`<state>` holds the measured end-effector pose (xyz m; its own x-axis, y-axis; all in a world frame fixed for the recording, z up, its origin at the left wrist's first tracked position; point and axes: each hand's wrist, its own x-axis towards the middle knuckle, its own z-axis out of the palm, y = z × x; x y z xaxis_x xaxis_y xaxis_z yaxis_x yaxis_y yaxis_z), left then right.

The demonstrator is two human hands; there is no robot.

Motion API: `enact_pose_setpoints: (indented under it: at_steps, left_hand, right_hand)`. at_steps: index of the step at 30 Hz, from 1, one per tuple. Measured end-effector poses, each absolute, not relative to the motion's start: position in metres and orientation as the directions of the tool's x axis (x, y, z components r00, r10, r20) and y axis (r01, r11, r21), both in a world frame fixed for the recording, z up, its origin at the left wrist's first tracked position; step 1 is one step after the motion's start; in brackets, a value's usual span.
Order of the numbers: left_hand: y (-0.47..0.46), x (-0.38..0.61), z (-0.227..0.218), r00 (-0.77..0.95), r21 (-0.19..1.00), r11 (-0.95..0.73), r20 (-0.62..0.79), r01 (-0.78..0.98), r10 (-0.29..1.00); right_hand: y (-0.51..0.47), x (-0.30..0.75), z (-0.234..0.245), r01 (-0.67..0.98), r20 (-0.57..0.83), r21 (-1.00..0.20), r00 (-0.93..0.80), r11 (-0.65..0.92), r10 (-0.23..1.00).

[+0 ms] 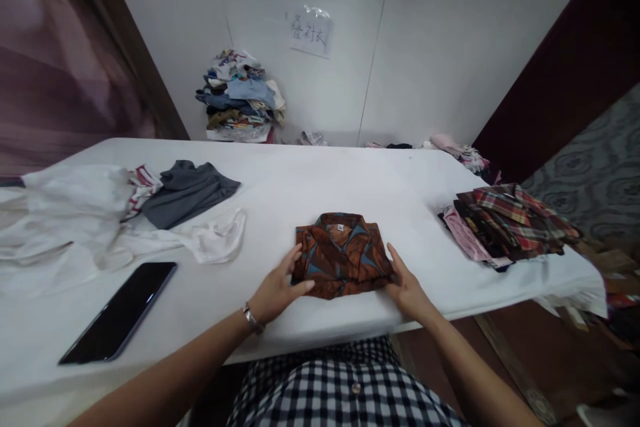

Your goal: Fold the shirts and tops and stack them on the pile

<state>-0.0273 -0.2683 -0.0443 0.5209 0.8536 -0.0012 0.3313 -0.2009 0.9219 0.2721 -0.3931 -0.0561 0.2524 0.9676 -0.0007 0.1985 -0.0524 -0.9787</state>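
Note:
A folded brown and orange shirt (pixel 345 260) with blue-grey patches lies flat on the white-covered table (pixel 345 180) in front of me, its collar at the far side. My left hand (pixel 275 287), with a silver bracelet at the wrist, holds the shirt's left side; its thumb lies over the near left corner. On the opposite side, my right hand (pixel 407 287) grips the near right corner, with the index finger stretched along the edge. The undersides of both grips are hidden by the cloth.
A dark phone (pixel 120 313) and white garments (pixel 75 227) lie left, beside a grey garment (pixel 190 190). Folded shirts, a plaid one (pixel 515 217) on top, are stacked right. Behind the table rises a clothes pile (pixel 243 97); a paper sign (pixel 310 31) hangs on the wall.

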Motion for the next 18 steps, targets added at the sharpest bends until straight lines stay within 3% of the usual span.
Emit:
enact_pose_setpoints:
  at_steps: [2,4,8,10,13,18]
  left_hand:
    - [-0.259,-0.018,-0.042,0.447,0.962,-0.017,-0.111,0.272,0.887]
    - [-0.25,-0.008,-0.041,0.401,0.959,0.064,-0.175,0.275,0.899]
    - [-0.243,0.006,-0.037,0.319,0.871,-0.087,-0.083,0.484,0.944]
    - [-0.246,0.005,-0.033,0.323,0.755,-0.198,-0.02,0.625,0.946]
    - [-0.25,-0.004,-0.03,0.344,0.612,-0.246,-0.045,0.752,0.938]
    - [-0.244,-0.009,-0.028,0.257,0.637,-0.188,-0.017,0.748,0.966]
  right_hand:
    - [-0.385,0.275,-0.044,0.144,-0.058,-0.984,0.312,-0.107,0.948]
    - [-0.372,0.277,-0.038,0.149,-0.109,-0.973,0.381,-0.177,0.918]
    - [-0.349,0.276,-0.042,0.356,-0.056,-0.909,0.407,-0.215,0.912]
    - [-0.346,0.277,-0.049,0.507,0.01,-0.832,0.421,-0.226,0.907]
    - [-0.352,0.282,-0.054,0.659,0.061,-0.711,0.404,-0.244,0.913]
    - [-0.365,0.281,-0.045,0.701,0.09,-0.653,0.448,-0.287,0.889]
